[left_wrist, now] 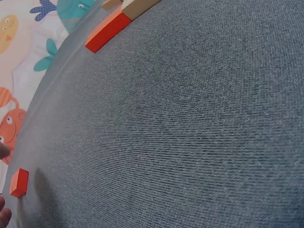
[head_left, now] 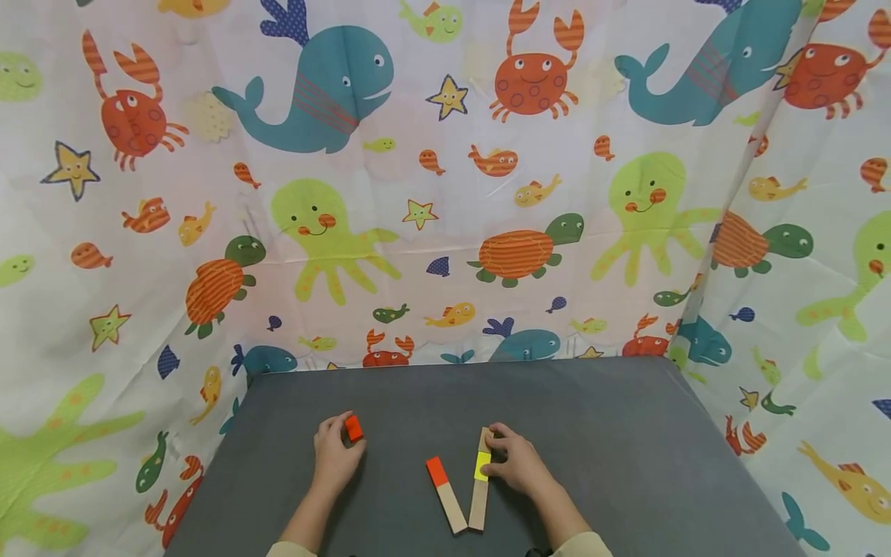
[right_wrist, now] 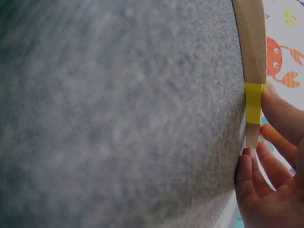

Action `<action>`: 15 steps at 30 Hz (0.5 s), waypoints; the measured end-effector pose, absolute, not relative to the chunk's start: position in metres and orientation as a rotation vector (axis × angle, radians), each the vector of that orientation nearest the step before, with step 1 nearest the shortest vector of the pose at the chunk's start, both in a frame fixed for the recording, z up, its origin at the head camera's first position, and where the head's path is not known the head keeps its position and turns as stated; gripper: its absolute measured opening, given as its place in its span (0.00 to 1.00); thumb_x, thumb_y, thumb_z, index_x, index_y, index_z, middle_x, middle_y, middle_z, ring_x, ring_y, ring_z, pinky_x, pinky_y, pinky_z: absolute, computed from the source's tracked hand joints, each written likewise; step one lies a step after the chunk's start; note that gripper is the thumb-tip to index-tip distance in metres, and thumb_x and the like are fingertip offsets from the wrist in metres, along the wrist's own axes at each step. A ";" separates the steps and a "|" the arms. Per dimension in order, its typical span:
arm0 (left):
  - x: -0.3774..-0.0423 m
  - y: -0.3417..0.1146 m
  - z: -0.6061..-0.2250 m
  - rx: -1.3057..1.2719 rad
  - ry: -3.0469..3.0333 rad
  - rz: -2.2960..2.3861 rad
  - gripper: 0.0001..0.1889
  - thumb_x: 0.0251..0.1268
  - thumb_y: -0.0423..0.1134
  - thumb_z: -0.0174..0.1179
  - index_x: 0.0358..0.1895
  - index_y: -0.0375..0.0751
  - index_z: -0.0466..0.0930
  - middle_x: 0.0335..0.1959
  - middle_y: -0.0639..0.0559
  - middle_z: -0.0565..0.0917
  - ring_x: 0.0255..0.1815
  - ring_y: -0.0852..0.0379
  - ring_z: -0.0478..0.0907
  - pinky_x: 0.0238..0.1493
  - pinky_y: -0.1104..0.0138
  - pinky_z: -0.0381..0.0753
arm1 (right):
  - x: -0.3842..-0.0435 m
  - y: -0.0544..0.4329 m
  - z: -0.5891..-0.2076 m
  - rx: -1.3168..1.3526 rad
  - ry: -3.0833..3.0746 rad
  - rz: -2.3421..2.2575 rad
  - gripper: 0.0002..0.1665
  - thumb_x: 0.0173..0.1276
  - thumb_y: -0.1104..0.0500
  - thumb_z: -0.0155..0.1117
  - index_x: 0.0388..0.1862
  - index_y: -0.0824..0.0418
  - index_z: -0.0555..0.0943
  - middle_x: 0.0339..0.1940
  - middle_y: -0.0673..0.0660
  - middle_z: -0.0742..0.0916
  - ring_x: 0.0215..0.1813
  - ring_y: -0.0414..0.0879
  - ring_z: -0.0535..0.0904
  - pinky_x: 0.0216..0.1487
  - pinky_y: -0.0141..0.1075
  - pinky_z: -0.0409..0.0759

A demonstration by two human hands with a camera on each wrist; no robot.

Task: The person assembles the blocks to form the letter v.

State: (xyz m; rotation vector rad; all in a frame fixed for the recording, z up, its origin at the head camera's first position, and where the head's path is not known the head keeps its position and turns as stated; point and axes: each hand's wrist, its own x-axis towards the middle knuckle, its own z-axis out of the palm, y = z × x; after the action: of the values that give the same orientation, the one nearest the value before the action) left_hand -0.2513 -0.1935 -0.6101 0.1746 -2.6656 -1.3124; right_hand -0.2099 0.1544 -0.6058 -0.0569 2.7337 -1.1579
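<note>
My left hand (head_left: 336, 455) is at the left of the table, thumb and fingers spread around a red block (head_left: 354, 428). A gap shows between the fingertips and that block (left_wrist: 19, 183) in the left wrist view. My right hand (head_left: 518, 463) is over a straight row: a plain wooden block (head_left: 478, 507), a yellow block (head_left: 482, 466) and another wooden block (head_left: 484, 439) at the far end. Its thumb touches the yellow block (right_wrist: 254, 103), and its bent fingers lie at the far wooden block (right_wrist: 252, 136). The hand covers part of both.
Left of that row, a red block (head_left: 437, 471) and a wooden block (head_left: 452, 509) lie end to end, slanting. The two rows converge at their near ends like a V. A patterned sea-animal curtain (head_left: 445, 193) hangs behind the grey table (head_left: 592, 418).
</note>
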 end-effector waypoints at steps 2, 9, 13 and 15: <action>-0.253 -0.194 -0.611 0.188 -2.681 -1.303 0.34 0.54 0.30 0.65 0.69 0.37 0.72 0.67 0.33 0.67 0.65 0.35 0.61 0.65 0.38 0.66 | -0.209 0.155 -0.606 -0.060 2.735 -1.162 0.38 0.54 0.56 0.82 0.65 0.59 0.81 0.74 0.56 0.73 0.73 0.66 0.68 0.66 0.63 0.70; -0.261 -0.202 -0.620 0.149 -2.821 -1.227 0.43 0.52 0.28 0.64 0.76 0.35 0.61 0.74 0.32 0.62 0.69 0.30 0.60 0.68 0.37 0.64 | -0.210 0.156 -0.607 -0.079 2.734 -1.157 0.38 0.54 0.56 0.81 0.66 0.60 0.80 0.74 0.56 0.74 0.72 0.65 0.69 0.67 0.62 0.70; -0.264 -0.204 -0.625 0.121 -2.865 -1.198 0.42 0.55 0.29 0.63 0.77 0.35 0.60 0.75 0.32 0.61 0.70 0.30 0.59 0.69 0.37 0.64 | -0.211 0.156 -0.607 -0.081 2.725 -1.165 0.38 0.54 0.56 0.81 0.66 0.60 0.80 0.75 0.56 0.73 0.73 0.66 0.68 0.67 0.63 0.70; -0.265 -0.204 -0.627 0.122 -2.860 -1.192 0.40 0.57 0.30 0.64 0.76 0.34 0.62 0.74 0.32 0.63 0.69 0.30 0.60 0.69 0.37 0.64 | -0.211 0.157 -0.607 -0.083 2.723 -1.164 0.38 0.54 0.56 0.81 0.66 0.60 0.81 0.75 0.57 0.73 0.73 0.66 0.68 0.67 0.63 0.69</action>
State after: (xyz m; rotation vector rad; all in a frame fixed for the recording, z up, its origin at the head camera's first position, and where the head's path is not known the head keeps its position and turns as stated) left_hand -0.2646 -0.2041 -0.6267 0.1220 -2.8598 -1.1925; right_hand -0.2110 0.1565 -0.6071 -0.0825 2.7234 -1.1644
